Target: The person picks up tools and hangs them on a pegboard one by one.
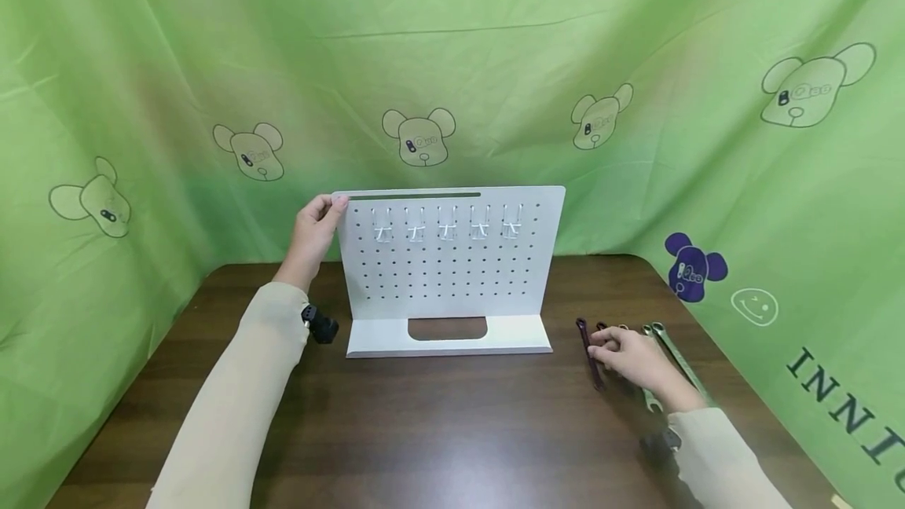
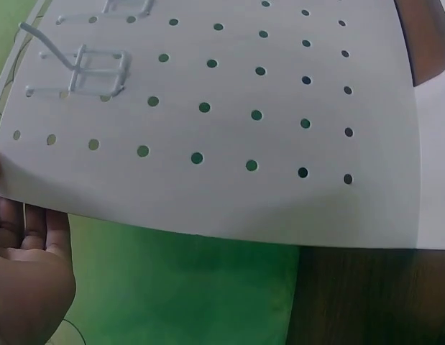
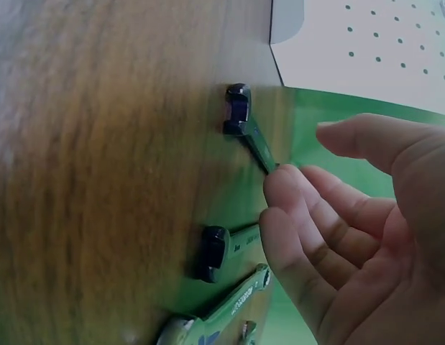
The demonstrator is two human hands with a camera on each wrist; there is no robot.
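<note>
A white pegboard (image 1: 445,306) stands upright on its base, with several clear or white hooks (image 2: 77,70) in a row across its upper part. My left hand (image 1: 309,236) grips its upper left corner, the thumb in front and the fingers behind. To the right, my right hand (image 1: 639,360) hovers over a row of wrenches. Its fingertips are close to a dark purple wrench (image 1: 592,365), and in the right wrist view the thumb is apart from the fingers. A second dark wrench (image 3: 213,253) and silvery wrenches (image 1: 680,356) lie beside it, partly hidden by the hand.
Everything stands on a brown wooden table (image 1: 424,430). A green curtain (image 1: 495,45) with printed bear heads hangs close behind and along both sides. A black wrist camera (image 1: 321,326) sits on the left sleeve, near the board's left edge.
</note>
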